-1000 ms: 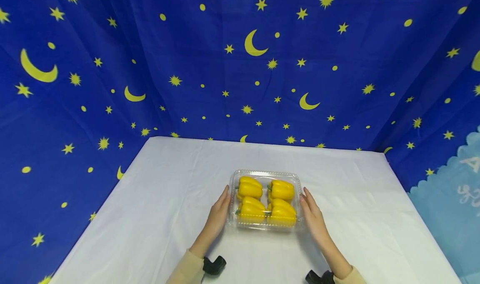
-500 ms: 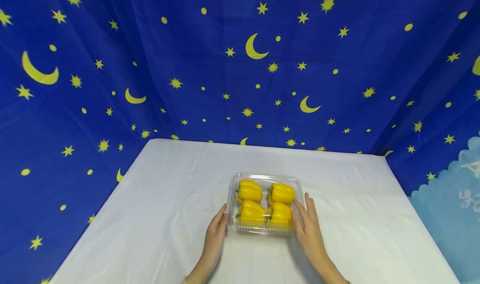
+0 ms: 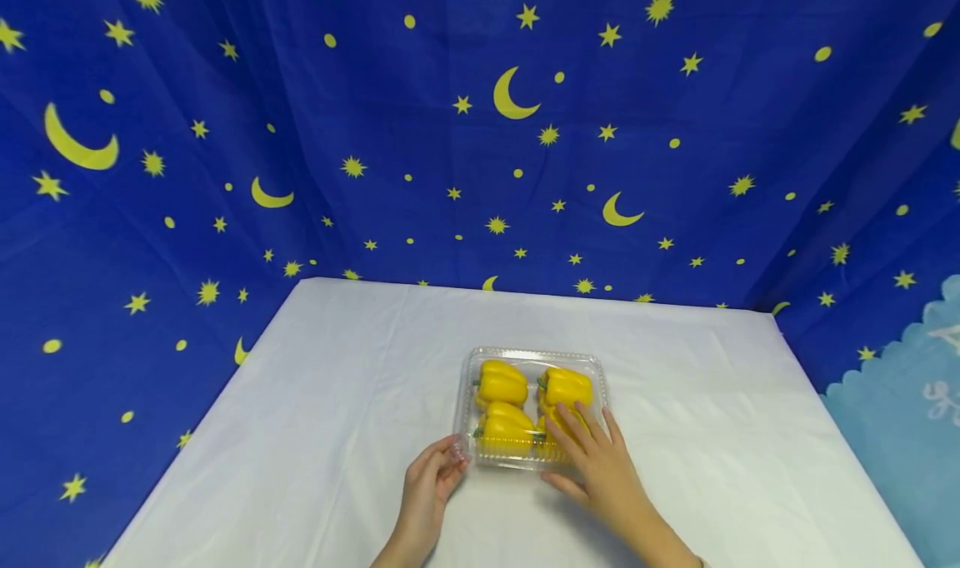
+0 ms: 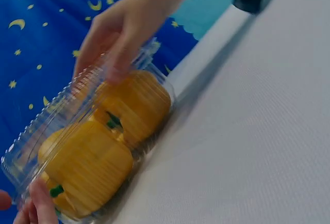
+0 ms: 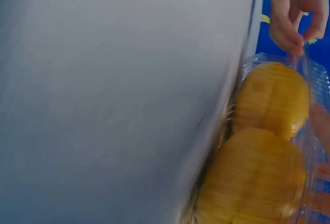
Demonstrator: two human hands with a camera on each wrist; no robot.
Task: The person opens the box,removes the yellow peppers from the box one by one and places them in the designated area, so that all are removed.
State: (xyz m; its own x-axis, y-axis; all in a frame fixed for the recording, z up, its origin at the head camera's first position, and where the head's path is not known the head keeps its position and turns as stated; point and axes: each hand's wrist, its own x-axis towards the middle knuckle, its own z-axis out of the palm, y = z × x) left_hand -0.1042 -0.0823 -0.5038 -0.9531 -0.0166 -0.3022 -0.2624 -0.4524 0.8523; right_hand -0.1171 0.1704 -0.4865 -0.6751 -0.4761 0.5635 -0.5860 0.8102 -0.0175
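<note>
And pinching the near-left corner of the clear box [image 3: 536, 354] with the left hand [image 3: 425, 489], right there on the white table [image 3: 337, 435]! Spreading the right hand [image 3: 609, 472] across the near-right part, fingers loose. Already loaded with four yellow peppers [image 3: 506, 425], seemingly covered too; perhaps unfinished at that corner, impossible to tell whether fully fastened.

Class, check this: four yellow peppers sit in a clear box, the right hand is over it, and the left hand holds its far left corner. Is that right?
The corner is wrong: in the head view, the left hand holds the near left corner of the clear box. The four yellow peppers inside and the right hand over it are correct.
</note>
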